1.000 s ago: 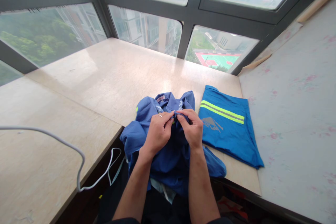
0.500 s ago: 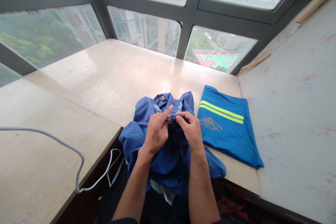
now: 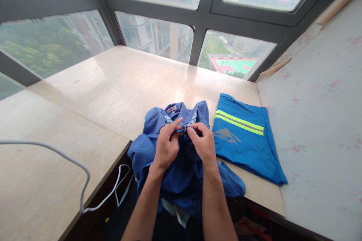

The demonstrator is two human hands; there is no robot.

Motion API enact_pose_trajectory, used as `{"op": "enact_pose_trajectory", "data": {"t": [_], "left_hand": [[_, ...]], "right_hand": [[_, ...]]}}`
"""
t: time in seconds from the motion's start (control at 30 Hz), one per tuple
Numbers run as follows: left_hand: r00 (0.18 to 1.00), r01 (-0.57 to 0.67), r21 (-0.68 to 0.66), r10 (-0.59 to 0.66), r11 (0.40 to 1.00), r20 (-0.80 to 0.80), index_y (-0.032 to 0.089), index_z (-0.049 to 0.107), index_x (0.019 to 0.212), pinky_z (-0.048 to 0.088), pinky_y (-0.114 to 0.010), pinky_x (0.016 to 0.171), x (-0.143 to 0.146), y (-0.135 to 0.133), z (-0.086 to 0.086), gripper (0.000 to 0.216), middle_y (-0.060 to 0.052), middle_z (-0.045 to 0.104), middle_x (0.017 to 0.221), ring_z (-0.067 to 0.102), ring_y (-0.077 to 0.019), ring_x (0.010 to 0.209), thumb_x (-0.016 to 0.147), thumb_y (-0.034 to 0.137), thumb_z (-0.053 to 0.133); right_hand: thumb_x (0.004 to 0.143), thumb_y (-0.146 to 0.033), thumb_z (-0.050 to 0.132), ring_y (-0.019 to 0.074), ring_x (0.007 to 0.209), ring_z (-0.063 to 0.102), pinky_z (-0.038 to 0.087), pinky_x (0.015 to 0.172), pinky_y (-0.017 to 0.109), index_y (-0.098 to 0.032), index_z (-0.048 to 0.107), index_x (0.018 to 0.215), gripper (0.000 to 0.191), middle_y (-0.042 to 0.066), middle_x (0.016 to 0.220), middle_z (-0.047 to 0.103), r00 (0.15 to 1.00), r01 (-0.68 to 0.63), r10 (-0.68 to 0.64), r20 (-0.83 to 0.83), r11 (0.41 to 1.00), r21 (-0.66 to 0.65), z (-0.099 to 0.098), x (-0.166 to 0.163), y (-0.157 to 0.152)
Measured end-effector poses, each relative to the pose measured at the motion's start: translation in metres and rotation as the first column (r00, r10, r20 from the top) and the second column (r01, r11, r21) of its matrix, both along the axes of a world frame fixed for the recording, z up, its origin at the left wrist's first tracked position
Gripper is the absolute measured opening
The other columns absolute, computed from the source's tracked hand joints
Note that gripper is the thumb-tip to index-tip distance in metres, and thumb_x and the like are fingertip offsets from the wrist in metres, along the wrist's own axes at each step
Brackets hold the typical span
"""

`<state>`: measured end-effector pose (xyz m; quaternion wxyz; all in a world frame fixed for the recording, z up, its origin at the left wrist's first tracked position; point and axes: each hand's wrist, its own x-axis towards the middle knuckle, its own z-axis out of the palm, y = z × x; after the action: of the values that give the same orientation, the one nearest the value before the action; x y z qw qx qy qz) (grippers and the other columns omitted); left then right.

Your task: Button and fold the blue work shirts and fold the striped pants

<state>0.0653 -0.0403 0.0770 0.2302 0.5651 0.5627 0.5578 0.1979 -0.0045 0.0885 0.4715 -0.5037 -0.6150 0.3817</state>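
A blue work jacket point(image 3: 151, 143) lies collar-away at the ledge's front edge, its lower part hanging towards me. My left hand point(image 3: 167, 145) pinches the cloth of its front opening just below the collar, thumb and fingers closed. Close beside it, my right hand point(image 3: 202, 143) grips the opposite edge of the front between thumb and fingertips. The fingertips of both hands nearly meet, and the small spot between them is partly hidden. To the right rests a folded bright blue garment point(image 3: 246, 150) with yellow-and-grey reflective stripes and grey lettering.
A pale ledge point(image 3: 93, 94) runs beneath large windows with dark frames point(image 3: 158, 7). A white cable point(image 3: 65, 158) crosses the left side and loops over the edge. The flower-patterned wall point(image 3: 319, 135) bounds the right side.
My left index finger, raised and pointing earlier, has bent down nearer the cloth. Both hands still hold the jacket's front at about the same place. The view has tilted slightly.
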Motion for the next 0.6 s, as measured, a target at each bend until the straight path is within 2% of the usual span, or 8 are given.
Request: {"op": "enact_pose_trajectory", "data": {"t": [0.13,0.23,0.3,0.43,0.6], "left_hand": [[0.997,-0.012,-0.096,0.019,0.995,0.070,0.023,0.067,0.122,0.052,-0.036,0.095,-0.0003,-0.0002,0.0028,0.035,-0.005,0.073,0.104,0.066,-0.0194,0.100,0.090,0.017,0.057],[0.998,0.017,-0.122,-0.009,0.992,0.068,0.023,0.069,0.119,0.051,-0.036,0.096,-0.0003,-0.0006,0.0043,0.033,-0.006,0.072,0.112,0.066,-0.0198,0.102,0.089,0.016,0.056],[0.998,0.015,-0.120,-0.007,0.993,0.067,0.023,0.068,0.120,0.051,-0.036,0.097,0.0001,-0.0010,0.0053,0.033,-0.006,0.072,0.112,0.066,-0.0198,0.102,0.090,0.016,0.056],[0.996,-0.023,-0.108,0.032,0.994,0.087,0.021,0.068,0.119,0.052,-0.034,0.094,0.0003,-0.0011,0.0079,0.033,-0.005,0.074,0.104,0.067,-0.0190,0.098,0.089,0.016,0.057],[0.995,-0.033,-0.096,0.042,0.995,0.093,0.021,0.067,0.120,0.053,-0.033,0.093,-0.0011,-0.0012,0.0090,0.032,-0.005,0.073,0.106,0.068,-0.0184,0.098,0.089,0.016,0.057]], "right_hand": [[0.088,-0.024,0.060,0.0181,0.086,0.062,0.050,0.081,0.032,-0.021,0.067,0.089,0.007,0.002,0.087,0.066,0.998,-0.052,0.042,0.052,0.975,0.216,0.0000,0.0007,0.0002],[0.092,-0.019,0.058,0.0195,0.097,0.061,0.050,0.089,0.036,-0.023,0.069,0.101,0.015,0.005,0.098,0.065,0.995,-0.074,0.044,0.087,0.920,0.385,0.0000,0.0006,0.0003],[0.094,-0.017,0.056,0.0194,0.099,0.060,0.050,0.089,0.037,-0.025,0.072,0.103,0.020,0.005,0.099,0.064,0.990,-0.108,0.058,0.125,0.890,0.444,0.0005,0.0010,0.0006],[0.095,-0.017,0.056,0.0189,0.096,0.061,0.052,0.087,0.036,-0.029,0.075,0.107,0.025,0.005,0.097,0.066,0.979,-0.159,0.080,0.186,0.875,0.457,0.0015,0.0041,0.0017],[0.092,-0.019,0.060,0.0211,0.103,0.060,0.052,0.093,0.040,-0.030,0.070,0.119,0.031,0.005,0.108,0.067,0.958,-0.250,0.165,0.235,0.881,0.402,-0.0003,0.0083,0.0026]]}}
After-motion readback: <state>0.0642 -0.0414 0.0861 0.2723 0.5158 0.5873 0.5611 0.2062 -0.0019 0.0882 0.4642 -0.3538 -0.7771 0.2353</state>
